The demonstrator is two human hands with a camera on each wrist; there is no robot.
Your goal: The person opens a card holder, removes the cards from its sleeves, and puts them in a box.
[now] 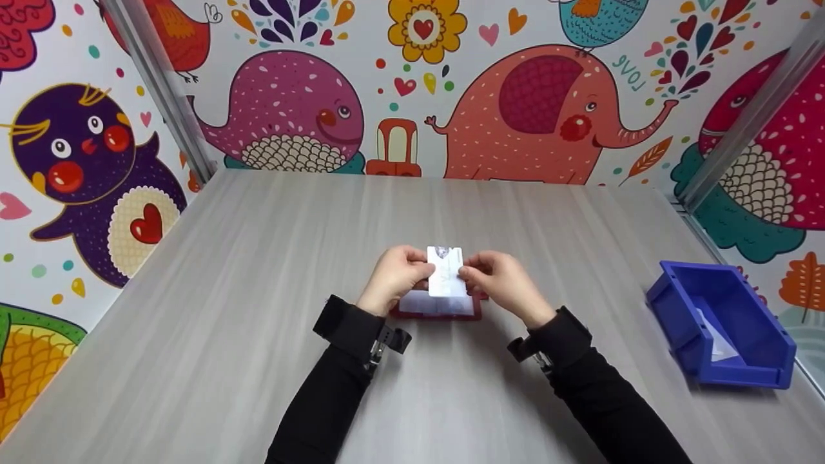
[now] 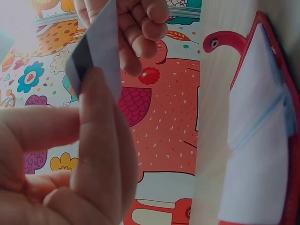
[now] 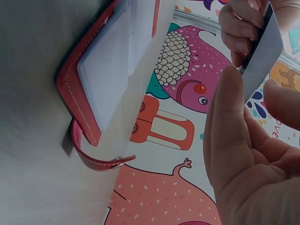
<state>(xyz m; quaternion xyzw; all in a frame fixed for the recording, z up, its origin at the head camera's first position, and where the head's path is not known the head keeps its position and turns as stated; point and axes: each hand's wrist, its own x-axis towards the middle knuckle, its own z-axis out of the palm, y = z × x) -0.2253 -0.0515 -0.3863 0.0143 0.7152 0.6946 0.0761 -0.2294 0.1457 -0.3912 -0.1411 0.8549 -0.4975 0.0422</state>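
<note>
A small white card point(image 1: 445, 274) with a dark patterned patch at its top edge is held up between the two hands. My left hand point(image 1: 401, 277) pinches its left edge between thumb and fingers; a dark stripe shows on the card's other face in the left wrist view. At the right edge, my right hand point(image 1: 503, 280) has its thumb and fingers on either side of the card. Below them on the table lies an open red card holder point(image 1: 437, 317) with clear sleeves. Its curved strap point(image 2: 227, 41) with a metal snap sticks out at one side.
A blue plastic bin point(image 1: 728, 322) stands at the table's right side, with a white flat piece point(image 1: 718, 341) inside. Printed cartoon walls point(image 1: 296, 109) rise behind and beside the wood-grain table point(image 1: 193, 361). Metal posts point(image 1: 161, 90) mark the corners.
</note>
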